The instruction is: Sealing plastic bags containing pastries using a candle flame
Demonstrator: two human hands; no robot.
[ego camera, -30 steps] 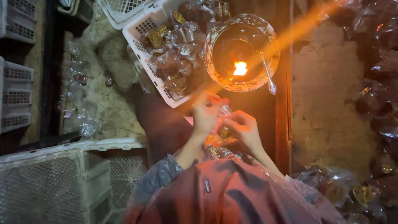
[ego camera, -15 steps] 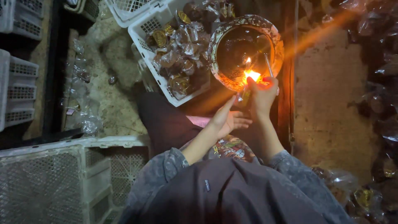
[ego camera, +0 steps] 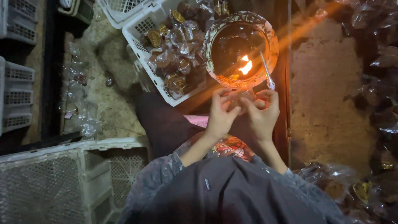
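My left hand (ego camera: 219, 116) and my right hand (ego camera: 262, 114) meet just below a round bowl (ego camera: 210, 39). Their fingertips pinch a small clear plastic packet (ego camera: 240, 98) between them. The bowl holds dark liquid with a small flame (ego camera: 245, 66) burning near its front edge. A metal spoon (ego camera: 265, 70) leans on the rim right above my right hand. Left of the bowl, a white plastic basket (ego camera: 139, 56) is filled with several wrapped brown pieces (ego camera: 176, 54).
White lattice crates lie at the lower left (ego camera: 49, 182) and along the left edge (ego camera: 16, 87). Loose clear wrappers (ego camera: 81, 103) litter the floor. More bagged pieces pile up at the right (ego camera: 381, 83) and lower right (ego camera: 352, 186). My dark lap fills the bottom.
Half a second ago my right hand reached to the flame at the bowl while the left hung open. Both hands have come back together on the packet below the rim.
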